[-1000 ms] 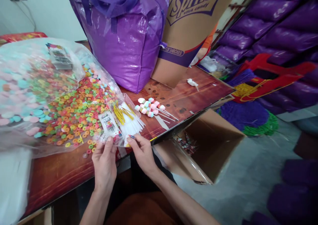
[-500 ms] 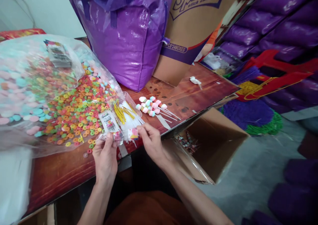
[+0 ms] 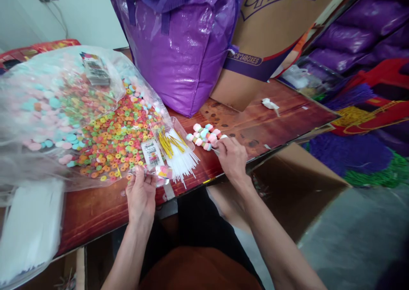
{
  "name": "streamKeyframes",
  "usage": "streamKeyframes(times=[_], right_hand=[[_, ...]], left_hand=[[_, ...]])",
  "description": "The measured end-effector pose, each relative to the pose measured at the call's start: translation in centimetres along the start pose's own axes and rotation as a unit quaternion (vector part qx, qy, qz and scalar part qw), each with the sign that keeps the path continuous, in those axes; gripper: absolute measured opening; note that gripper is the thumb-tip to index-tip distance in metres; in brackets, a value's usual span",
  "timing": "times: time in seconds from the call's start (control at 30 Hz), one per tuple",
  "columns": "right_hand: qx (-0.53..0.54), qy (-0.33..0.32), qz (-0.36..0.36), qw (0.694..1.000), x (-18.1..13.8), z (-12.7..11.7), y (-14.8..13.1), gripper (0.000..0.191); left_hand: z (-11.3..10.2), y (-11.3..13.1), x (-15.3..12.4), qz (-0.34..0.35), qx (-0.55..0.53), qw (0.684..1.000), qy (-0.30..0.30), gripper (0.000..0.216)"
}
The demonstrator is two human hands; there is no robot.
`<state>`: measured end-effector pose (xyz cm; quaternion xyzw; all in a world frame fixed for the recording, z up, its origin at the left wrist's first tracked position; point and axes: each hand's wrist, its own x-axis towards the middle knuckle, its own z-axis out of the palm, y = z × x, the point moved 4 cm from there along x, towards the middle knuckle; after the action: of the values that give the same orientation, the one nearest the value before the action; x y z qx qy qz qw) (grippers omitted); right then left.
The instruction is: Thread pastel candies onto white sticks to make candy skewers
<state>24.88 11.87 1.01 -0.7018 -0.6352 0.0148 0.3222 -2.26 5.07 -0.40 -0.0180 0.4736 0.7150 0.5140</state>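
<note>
My left hand (image 3: 140, 192) pinches a small clear plastic bag with a colourful printed end (image 3: 163, 172), held level above the table's front edge. To the right, my right hand (image 3: 233, 158) is closed over the stick end of a small pile of marshmallow skewers (image 3: 204, 135). Its fingers hide most of those sticks, so how many they grip cannot be told. Between the hands lies a clear tray (image 3: 175, 123) with white sticks (image 3: 182, 162) and gold twist ties (image 3: 166, 144). A stack of printed packets (image 3: 151, 152) rests just beyond my left hand.
A large clear bag (image 3: 44, 62) of marshmallows and ring-shaped gummies (image 3: 115, 132) spreads over the left. Behind stand a purple bag (image 3: 179, 64) and a brown carton (image 3: 246, 83). An open cardboard box (image 3: 306, 175) sits below the table's right edge. White sticks (image 3: 32, 230) fill the left corner.
My right hand has left the printed end of the small bag and moved right onto the marshmallow skewers. My left hand still holds the bag. The view has shifted leftward.
</note>
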Motion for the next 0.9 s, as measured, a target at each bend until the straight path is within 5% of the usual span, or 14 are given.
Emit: streamKeyframes(times=[0.13, 0.27, 0.7, 0.9], right_hand=[[0.248, 0.0, -0.011, 0.969, -3.5, -2.2, -2.4, 0.015], [0.339, -0.047, -0.051, 0.938, -7.4, -3.8, -5.3, 0.013], [0.181, -0.02, -0.2, 0.963, -9.6, -5.6, -6.1, 0.02], [0.245, -0.074, -0.185, 0.949, -9.4, -5.3, -6.1, 0.018]], left_hand=[[-0.3, 0.5, 0.5, 0.02, -0.002, 1.0, 0.021, 0.03], [-0.5, 0.7, 0.9, 0.035, 0.007, 0.999, 0.028, 0.032], [-1.2, 0.7, 0.5, 0.075, 0.027, 0.997, 0.025, 0.036], [-0.6, 1.1, 0.5, 0.1, 0.12, 0.985, -0.07, 0.04]])
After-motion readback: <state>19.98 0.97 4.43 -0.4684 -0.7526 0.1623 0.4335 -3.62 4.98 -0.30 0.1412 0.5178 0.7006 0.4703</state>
